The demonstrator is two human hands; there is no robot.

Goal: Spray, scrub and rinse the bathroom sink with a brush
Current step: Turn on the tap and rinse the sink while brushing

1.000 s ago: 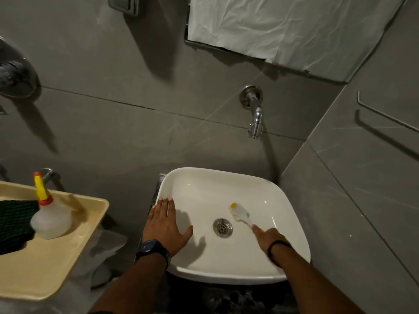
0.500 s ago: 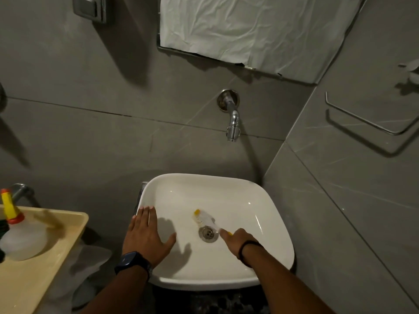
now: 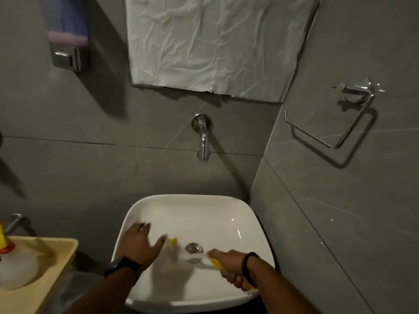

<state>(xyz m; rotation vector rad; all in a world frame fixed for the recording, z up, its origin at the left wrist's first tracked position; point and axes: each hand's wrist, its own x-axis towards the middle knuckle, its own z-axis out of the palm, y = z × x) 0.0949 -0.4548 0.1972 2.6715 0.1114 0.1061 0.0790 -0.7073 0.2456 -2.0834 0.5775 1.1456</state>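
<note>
A white square sink (image 3: 244, 214) stands against the grey tiled wall, with a metal drain (image 3: 194, 248) in its bottom. My right hand (image 3: 229, 266) grips the yellow handle of a brush (image 3: 181, 251), whose blurred white head lies left of the drain on the basin floor. My left hand (image 3: 140, 243) rests flat with fingers spread on the sink's left rim, a dark watch on its wrist. A chrome tap (image 3: 203, 141) juts from the wall above the sink; no water runs. The spray bottle (image 3: 9, 266) with a red and yellow nozzle stands at the far left.
The bottle sits in a cream tray (image 3: 61, 266) to the left of the sink. A paper-covered mirror (image 3: 213, 44) hangs above the tap. A soap dispenser (image 3: 66, 41) is on the wall at upper left, a chrome towel ring (image 3: 335, 123) on the right wall.
The brush head has swept left across the drain toward my left hand. My right hand has pulled back toward the sink's near right edge. The camera has tilted up.
</note>
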